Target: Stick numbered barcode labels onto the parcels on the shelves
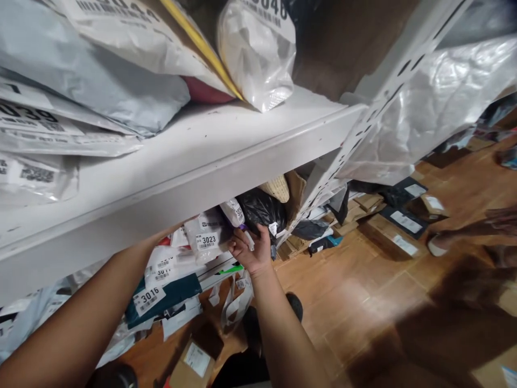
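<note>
My right hand (254,252) is at the end of the lower shelf, its fingers partly curled and the thumb raised. A small white strip (250,241) shows between the thumb and fingers; I cannot tell what it is. Just behind lies a black plastic parcel (260,209), with a small white parcel labelled 302-something (233,212) beside it. To the left of the hand is a clear-wrapped parcel labelled 3023 (207,240). My left forearm (97,291) reaches in under the upper shelf, whose edge hides the left hand.
The upper shelf's white front edge (242,161) crosses above my arms, with bagged parcels (258,54) on top. A slotted white upright (347,145) stands at its right end. Boxes (391,234) lie on the wooden floor (363,302). Another person's leg (464,234) is at the right.
</note>
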{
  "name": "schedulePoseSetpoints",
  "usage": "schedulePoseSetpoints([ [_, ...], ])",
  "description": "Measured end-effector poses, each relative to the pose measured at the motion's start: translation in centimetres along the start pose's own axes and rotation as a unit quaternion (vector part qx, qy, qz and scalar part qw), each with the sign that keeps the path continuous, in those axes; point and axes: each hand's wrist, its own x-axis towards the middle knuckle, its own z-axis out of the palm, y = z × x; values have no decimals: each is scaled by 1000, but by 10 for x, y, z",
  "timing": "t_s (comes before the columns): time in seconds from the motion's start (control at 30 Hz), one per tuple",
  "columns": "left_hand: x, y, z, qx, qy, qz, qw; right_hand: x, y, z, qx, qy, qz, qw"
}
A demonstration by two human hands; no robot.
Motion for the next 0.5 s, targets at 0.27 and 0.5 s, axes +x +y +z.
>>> schedulePoseSetpoints([
  [0.27,-30,29,-3,-62,13,-56,996,-2,-1,-2,20,-22,6,1000],
  [0.5,-35,32,-6,22,4,-81,996,-1,-1,-5,-6,-36,8,999],
])
